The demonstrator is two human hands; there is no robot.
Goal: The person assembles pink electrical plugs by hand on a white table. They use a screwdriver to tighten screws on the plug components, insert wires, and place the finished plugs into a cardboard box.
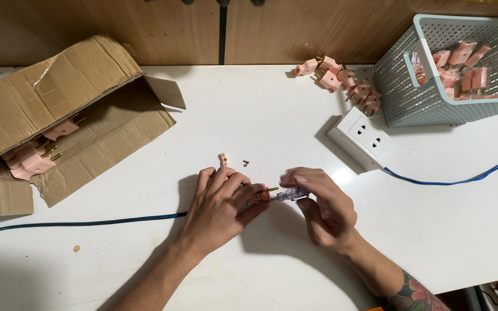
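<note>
Both hands work together: left hand [220, 204] clamps a pink plug [259, 197], right hand [321, 204] pinches a clear-handled screwdriver [289, 195] against it.

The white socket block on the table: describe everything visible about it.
The white socket block is a flat rectangular box that looks like plastic, lying face up and turned at an angle on the white table. Its top shows two outlets with dark slots. A blue cable leaves its lower corner and runs off to the right. It sits just left of the grey basket, below a loose pile of pink plugs. Neither hand touches it.
</note>
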